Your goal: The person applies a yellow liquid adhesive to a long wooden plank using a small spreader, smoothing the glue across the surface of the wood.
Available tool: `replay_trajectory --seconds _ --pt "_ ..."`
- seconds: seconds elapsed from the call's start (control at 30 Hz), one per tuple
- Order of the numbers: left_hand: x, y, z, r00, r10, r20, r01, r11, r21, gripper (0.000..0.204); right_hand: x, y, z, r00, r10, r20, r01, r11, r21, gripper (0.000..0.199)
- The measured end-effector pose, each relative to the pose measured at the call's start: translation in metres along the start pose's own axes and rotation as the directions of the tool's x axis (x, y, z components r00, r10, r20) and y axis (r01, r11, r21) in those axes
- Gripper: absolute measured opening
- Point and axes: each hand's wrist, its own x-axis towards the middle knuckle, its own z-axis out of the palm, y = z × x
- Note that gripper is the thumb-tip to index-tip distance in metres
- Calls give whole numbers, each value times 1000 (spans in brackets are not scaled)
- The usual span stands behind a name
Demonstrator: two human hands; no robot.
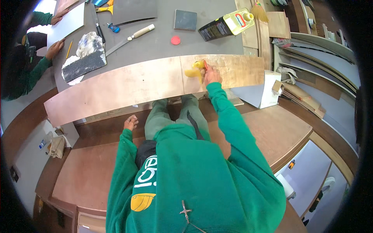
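Right fingers pinch a red tool by yellow smears; left fingers curl loosely; printed black-and-yellow can on desk, contents hidden

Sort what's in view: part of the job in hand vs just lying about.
In the job:
- right hand, holding a small red tool
- yellow smear beside it
- long wooden board under the smear
- probably the yellow-and-black container

Apparently lying about:
- wooden-handled knife
- grey square block
- red disc
- pencil
- small blue item
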Motion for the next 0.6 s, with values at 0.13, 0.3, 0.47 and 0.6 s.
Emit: replay_trajectory --seconds 0.13,0.3,0.47,0.6 --pt "-2 28 6 1000 -5 -31 6 999 35 45 9 -40 6 997 72 1 -72 995 69 44" --pt "12 56 0 999 15 -49 -13 999 51 43 18 -73 -1 994 -109 -11 109 993 44 43" --pt "7 73 -10 993 96 -64 -94 995 47 51 21 -28 -13 993 -75 -86 87 986 144 44" --pt "10 54 -7 998 13 -60 -13 1000 5 46 25 -43 8 994 -97 -55 96 995 -21 46"
